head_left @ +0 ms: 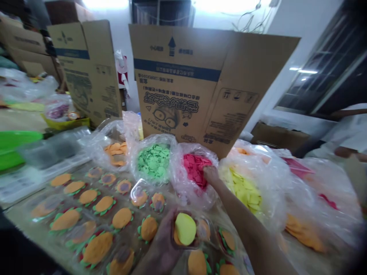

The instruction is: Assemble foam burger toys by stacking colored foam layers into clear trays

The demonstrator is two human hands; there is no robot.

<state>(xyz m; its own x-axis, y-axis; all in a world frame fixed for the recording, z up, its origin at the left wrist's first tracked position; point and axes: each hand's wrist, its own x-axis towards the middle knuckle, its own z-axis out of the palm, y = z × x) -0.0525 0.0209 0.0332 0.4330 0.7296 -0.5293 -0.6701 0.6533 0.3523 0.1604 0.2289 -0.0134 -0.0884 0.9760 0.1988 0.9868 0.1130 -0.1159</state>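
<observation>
My left hand [164, 238] grips a small clear plastic tray [185, 247] low in the middle of the view. Inside it lies a yellow round slice [185, 229] over an orange bun-like piece [176, 237]. Up and to the right, my right hand [211, 174] reaches into a clear bag of red pieces [195, 168]. Its fingers are bent down among the pieces, and the tips are hidden. Beside that bag stand a bag of green pieces [155, 162] on the left and a bag of yellow slices [245, 191] on the right.
Rows of toy-like burgers with orange tops [99, 246] cover the table's left and front, several in clear trays. An orange-filled bag [116, 151] stands further left. Large cardboard boxes [183, 84] rise behind the bags. A green basin [17, 147] is at the far left.
</observation>
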